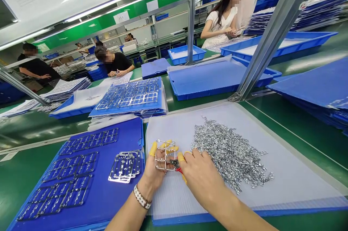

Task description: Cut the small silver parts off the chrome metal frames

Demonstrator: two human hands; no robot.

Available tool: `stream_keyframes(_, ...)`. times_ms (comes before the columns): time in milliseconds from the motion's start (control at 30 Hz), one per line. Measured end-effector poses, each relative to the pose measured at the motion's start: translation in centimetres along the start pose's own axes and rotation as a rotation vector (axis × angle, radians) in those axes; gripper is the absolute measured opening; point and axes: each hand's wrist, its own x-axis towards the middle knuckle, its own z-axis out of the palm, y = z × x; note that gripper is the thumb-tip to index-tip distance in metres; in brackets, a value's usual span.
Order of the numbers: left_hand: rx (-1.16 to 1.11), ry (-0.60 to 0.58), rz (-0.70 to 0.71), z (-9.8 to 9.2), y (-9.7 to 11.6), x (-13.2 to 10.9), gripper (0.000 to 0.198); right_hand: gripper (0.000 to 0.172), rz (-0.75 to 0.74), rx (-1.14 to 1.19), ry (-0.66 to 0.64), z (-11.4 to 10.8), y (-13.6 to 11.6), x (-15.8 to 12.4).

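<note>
My left hand [155, 164], yellow covers on its fingertips, holds a small silver sprue frame [165, 154] upright over the white sheet. In my right hand [199, 175] is a pair of red-handled side cutters [176, 165], with the jaws at the lower right of the frame among its runners. Whether the jaws are closed on a runner I cannot tell. Right of my hands, a big heap of small silver parts [231, 151] lies on the white sheet [288, 173]. To the left, a loose pile of sprue frames [125, 166] rests on a blue board [108, 202].
Rows of larger sprue frames [67, 182] cover the board's left side. Behind it stands a stack of frames on blue sheets [127, 95]. A slanted metal post [272, 42] rises at the back right, near blue trays [206, 79]. Other people [221, 24] sit across the bench.
</note>
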Motion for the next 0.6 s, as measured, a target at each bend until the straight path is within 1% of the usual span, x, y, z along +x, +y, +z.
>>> stream_keyframes(100, 0.03, 0.021, 0.033, 0.1, 0.0, -0.2, 0.063, 0.027, 0.032, 0.085, 0.053, -0.2, 0.7, -0.3)
stream_keyframes(167, 0.122, 0.054, 0.111, 0.2, -0.4, -0.5, 0.064, 0.03, 0.105, 0.287, 0.08, -0.3, 1.5, -0.5)
stream_keyframes(233, 0.328, 0.076, 0.258, 0.2, -0.9, -0.9, 0.06, 0.027, 0.215, 0.662, 0.053, -0.2, 2.2, -0.3)
stream_keyframes(300, 0.626, 0.054, 0.453, 0.2, -1.4, -1.3, 0.059, 0.027, 0.349, 1.132, -0.009, 0.3, 2.4, 0.1)
stream_keyframes(367, 0.941, -0.004, 0.646, 0.2, -1.8, -1.6, 0.066, 0.034, 0.477, 1.517, -0.028, 1.0, 2.2, 0.8)
stream_keyframes(400, 1.073, -0.033, 0.727, 0.2, -2.0, -1.8, 0.071, 0.037, 0.525, 1.634, -0.006, 1.4, 2.0, 1.1)
stream_keyframes(433, 1.178, -0.053, 0.791, 0.2, -2.0, -1.9, 0.076, 0.037, 0.555, 1.698, 0.033, 1.7, 1.9, 1.3)
stream_keyframes(500, 1.283, -0.041, 0.855, 0.3, -2.0, -2.0, 0.083, 0.036, 0.555, 1.693, 0.108, 2.2, 1.8, 1.5)
stream_keyframes(533, 1.272, -0.013, 0.853, 0.3, -1.9, -2.1, 0.087, 0.034, 0.538, 1.626, 0.155, 2.3, 1.8, 1.5)
stream_keyframes(567, 1.21, 0.022, 0.823, 0.4, -1.8, -2.1, 0.089, 0.031, 0.504, 1.523, 0.219, 2.3, 1.9, 1.4)
stream_keyframes(600, 1.099, 0.052, 0.768, 0.5, -1.7, -2.1, 0.089, 0.027, 0.444, 1.39, 0.298, 2.3, 1.8, 1.3)
